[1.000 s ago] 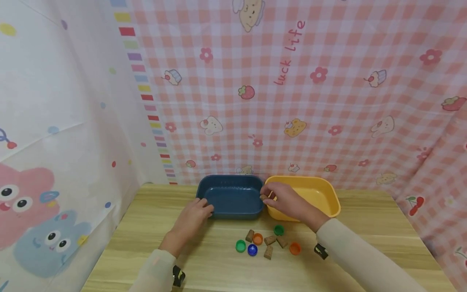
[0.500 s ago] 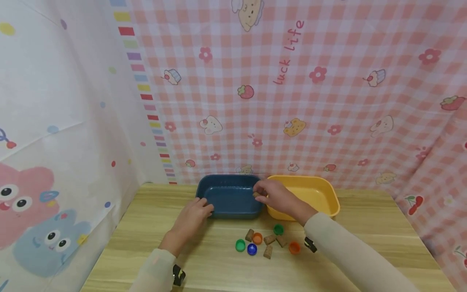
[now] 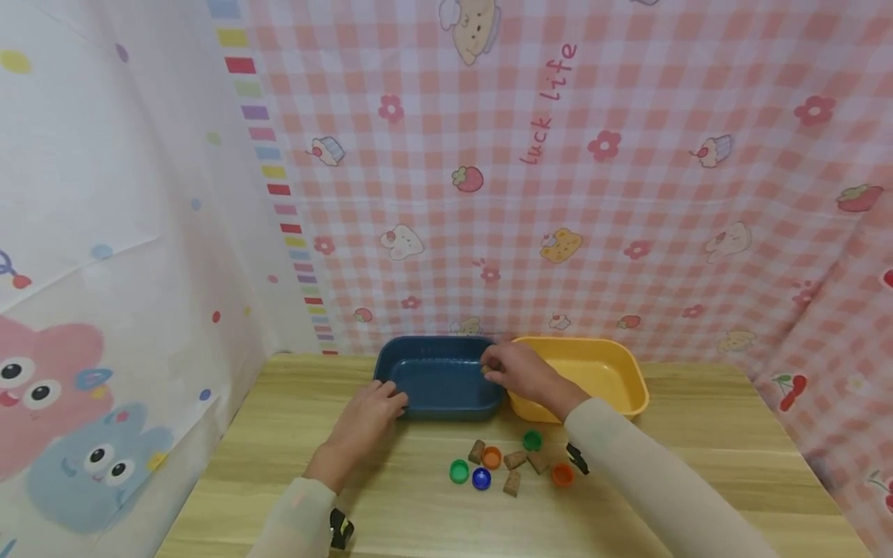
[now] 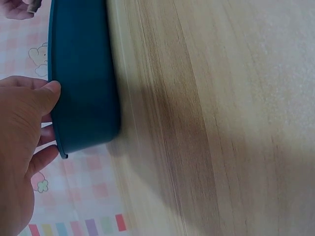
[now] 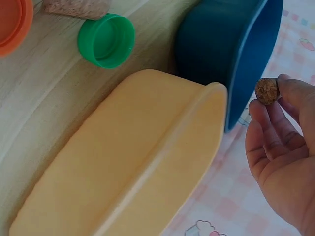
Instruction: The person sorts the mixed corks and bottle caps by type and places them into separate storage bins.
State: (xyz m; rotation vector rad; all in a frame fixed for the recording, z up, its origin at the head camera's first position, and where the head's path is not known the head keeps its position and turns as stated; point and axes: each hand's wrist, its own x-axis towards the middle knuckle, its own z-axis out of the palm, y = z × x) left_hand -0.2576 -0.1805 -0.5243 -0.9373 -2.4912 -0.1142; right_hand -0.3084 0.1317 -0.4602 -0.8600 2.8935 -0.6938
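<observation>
My right hand (image 3: pixel 519 372) pinches a brown cork (image 5: pixel 266 92) between thumb and fingertips, above the right end of the blue bin (image 3: pixel 446 412). In the right wrist view the cork's round end faces the camera, just past the bin's rim. At the bin's left front corner, my left hand (image 3: pixel 366 418) grips the rim. Its thumb (image 4: pixel 49 96) lies on the outer side in the left wrist view, with the other fingers behind the rim. The bin's visible inside shows no objects. Right beside it stands a yellow bin (image 3: pixel 610 380), partly hidden by my right forearm.
On the wooden table in front of the bins lie several corks, one cork (image 3: pixel 512 484) nearest me. Among them are a dark green cap (image 3: pixel 532 440), a light green cap (image 3: pixel 459 471), a blue cap (image 3: pixel 481 479) and two orange caps (image 3: pixel 562 475). A checked cloth (image 3: pixel 432 271) hangs behind.
My right hand has moved left with the cork, from the yellow bin's left rim to over the blue bin's right end. The left hand stays at the blue bin's rim.
</observation>
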